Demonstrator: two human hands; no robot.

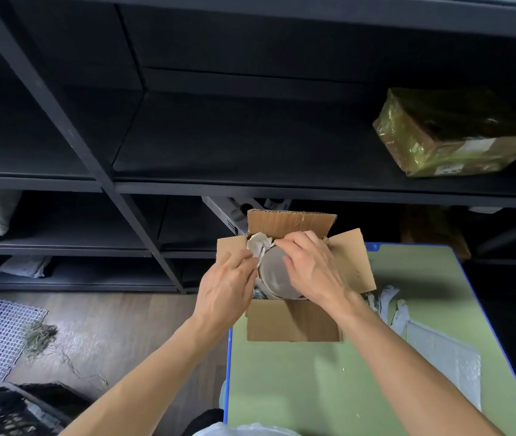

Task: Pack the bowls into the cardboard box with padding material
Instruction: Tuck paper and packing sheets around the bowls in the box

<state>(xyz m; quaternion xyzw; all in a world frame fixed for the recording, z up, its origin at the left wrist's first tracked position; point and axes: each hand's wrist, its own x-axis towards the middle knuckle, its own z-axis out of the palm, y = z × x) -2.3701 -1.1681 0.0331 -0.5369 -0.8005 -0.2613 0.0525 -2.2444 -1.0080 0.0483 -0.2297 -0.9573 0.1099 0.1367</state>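
Dark shelving backs the green table [313, 388], where the cardboard box [294, 322] stands open with a bowl [277, 272] inside. The left hand [228, 284] pinches crumpled paper padding [258, 243] beside it. The right hand [310, 265] arches over the bowl's far rim, its hold unclear. The bowl looks rigid and breakable, so it is best gripped by the rim.

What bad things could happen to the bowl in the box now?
1. The crumpled white paper padding, pinched by the left hand, shows mainly left of the round grey bowl. Any bare side might knock the brown cardboard box wall and chip.
2. The box stands near the green table's far left corner; a hard push could slide it off.
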